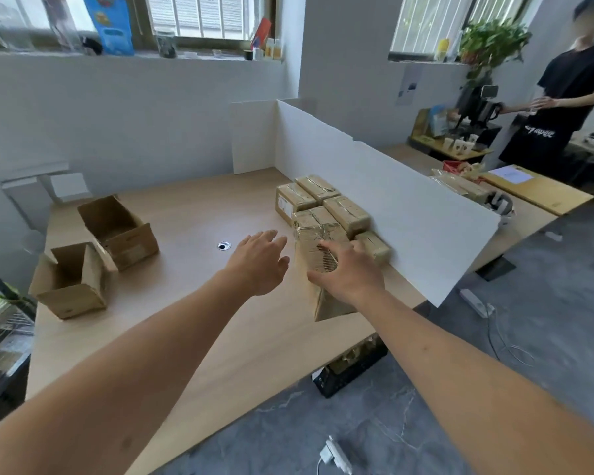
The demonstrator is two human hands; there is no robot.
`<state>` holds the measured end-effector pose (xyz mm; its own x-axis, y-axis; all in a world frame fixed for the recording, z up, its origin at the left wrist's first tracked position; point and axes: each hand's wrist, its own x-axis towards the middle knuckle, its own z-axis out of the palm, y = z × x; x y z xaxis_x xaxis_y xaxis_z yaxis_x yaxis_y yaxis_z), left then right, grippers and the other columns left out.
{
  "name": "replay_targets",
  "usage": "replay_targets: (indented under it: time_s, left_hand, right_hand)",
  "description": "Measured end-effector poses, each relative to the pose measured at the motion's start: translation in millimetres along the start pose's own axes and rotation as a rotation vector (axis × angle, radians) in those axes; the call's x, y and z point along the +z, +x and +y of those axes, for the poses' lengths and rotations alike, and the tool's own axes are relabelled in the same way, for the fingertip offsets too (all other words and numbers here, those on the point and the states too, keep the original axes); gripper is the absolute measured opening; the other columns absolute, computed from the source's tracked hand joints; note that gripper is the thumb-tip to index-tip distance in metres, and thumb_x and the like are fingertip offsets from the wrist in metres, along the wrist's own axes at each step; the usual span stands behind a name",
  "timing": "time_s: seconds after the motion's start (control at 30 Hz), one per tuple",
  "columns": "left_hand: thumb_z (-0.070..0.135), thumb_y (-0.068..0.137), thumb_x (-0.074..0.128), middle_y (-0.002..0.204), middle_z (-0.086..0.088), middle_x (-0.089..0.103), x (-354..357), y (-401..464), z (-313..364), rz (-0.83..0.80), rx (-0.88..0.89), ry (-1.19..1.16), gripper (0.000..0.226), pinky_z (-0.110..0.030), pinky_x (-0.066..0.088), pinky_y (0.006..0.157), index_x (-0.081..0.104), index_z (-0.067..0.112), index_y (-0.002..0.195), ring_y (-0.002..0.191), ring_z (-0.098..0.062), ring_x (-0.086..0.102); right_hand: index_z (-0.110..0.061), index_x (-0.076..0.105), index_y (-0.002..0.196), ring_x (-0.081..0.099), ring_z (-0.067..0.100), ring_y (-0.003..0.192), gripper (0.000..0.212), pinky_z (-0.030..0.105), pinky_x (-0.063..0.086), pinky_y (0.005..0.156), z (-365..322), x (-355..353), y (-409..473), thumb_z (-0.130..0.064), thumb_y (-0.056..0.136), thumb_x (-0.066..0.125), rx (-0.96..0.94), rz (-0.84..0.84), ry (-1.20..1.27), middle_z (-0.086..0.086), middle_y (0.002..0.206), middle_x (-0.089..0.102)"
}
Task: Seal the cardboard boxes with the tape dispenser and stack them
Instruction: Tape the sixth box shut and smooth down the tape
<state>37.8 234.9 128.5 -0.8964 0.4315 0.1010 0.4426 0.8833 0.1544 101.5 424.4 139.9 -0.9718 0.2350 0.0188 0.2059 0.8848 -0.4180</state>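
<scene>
Right hand (348, 272) rests spread on the taped box (319, 241); left hand (259, 260) hovers open beside it. Probably light, stiff, tape-slick: grip opposite sides.

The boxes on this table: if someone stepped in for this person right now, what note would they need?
Left hand: open, hovering above the table, holding nothing.
Right hand: fingers spread on the tall taped box, at the near end of the stack.
Sealed boxes: grouped against the white divider, tape visible on their tops.
Open boxes: two at the table's left, flaps up, not yet sealed.
Tape dispenser: not visible in this view; find it first.
Left to do: tape the two open boxes and add them to the stack.
</scene>
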Motion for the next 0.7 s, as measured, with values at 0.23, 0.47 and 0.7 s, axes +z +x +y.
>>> replay_targets:
  time_s: [0.23,0.47,0.7]
  left_hand:
    - [0.04,0.104,0.044,0.162,-0.01,0.034,35.3,55.0,29.5,-0.076,0.003,-0.017,0.051,-0.044,0.025,0.122,0.043,0.017,0.15,0.148,-0.03,0.033]
    - [0.037,0.105,0.045,0.155,-0.008,0.042,86.6,136.7,36.4,-0.134,0.019,-0.048,0.047,-0.042,0.028,0.118,0.046,0.015,0.146,0.143,-0.03,0.038]
    - [0.037,0.105,0.043,0.154,-0.008,0.042,134.1,204.4,42.2,-0.242,0.017,-0.06,0.048,-0.042,0.03,0.117,0.043,0.016,0.148,0.142,-0.031,0.04]
  right_hand:
    - [-0.051,0.043,0.146,0.055,0.024,0.12,0.081,0.04,0.054,0.091,54.6,4.5,39.3,-0.067,0.07,0.069,0.026,-0.053,0.023,0.001,0.138,0.041]
    - [-0.052,0.045,0.142,0.052,0.024,0.126,0.082,0.041,0.053,0.095,101.7,35.1,117.6,-0.067,0.065,0.069,0.087,-0.114,0.048,-0.001,0.14,0.041]
    - [-0.053,0.043,0.141,0.049,0.025,0.128,0.08,0.041,0.051,0.097,142.1,63.3,185.4,-0.066,0.066,0.069,0.144,-0.197,0.04,-0.002,0.144,0.037]
